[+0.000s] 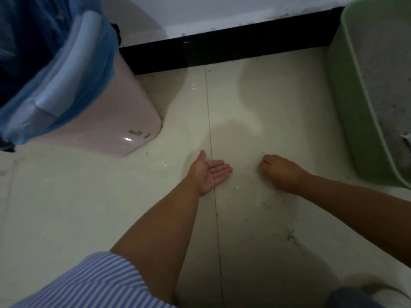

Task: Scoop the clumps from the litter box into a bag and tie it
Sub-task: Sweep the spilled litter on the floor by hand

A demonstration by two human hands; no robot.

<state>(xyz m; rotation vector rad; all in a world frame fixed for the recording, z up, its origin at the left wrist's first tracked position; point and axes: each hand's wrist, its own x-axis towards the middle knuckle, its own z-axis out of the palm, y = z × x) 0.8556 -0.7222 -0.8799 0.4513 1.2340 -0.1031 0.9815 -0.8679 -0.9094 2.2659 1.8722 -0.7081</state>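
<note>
1. While I lean over the floor (111, 207), my left hand (208, 172) lies palm up just above the tile, fingers straight and together, thumb raised; it holds nothing.
2. My right hand (280, 172) is down at the tile a little to the right of the left, knuckles up, fingers curled under. Whether they pinch any grit I cannot tell; the fingertips are hidden beneath the hand.
3. Both hands sit near each other but apart, either side of a grout line (211, 134) that runs away from me.
4. Dark specks of litter (290, 235) are scattered on the tile around and behind my right wrist.
5. At the right edge stands the litter box (347, 112), a green tub on the floor; grey litter fills it, and clumps are too blurred to pick out. A small pale object pokes up at its near right side; I cannot tell what it is.
6. At the upper left stands a pink bin (124, 112), tilted in the wide view, lined with the bag (97, 70), a blue one folded over the rim and open.
7. A black skirting (222, 50) runs along the wall between bin and box.
8. My striped sleeve (93, 283) shows at the bottom left.
</note>
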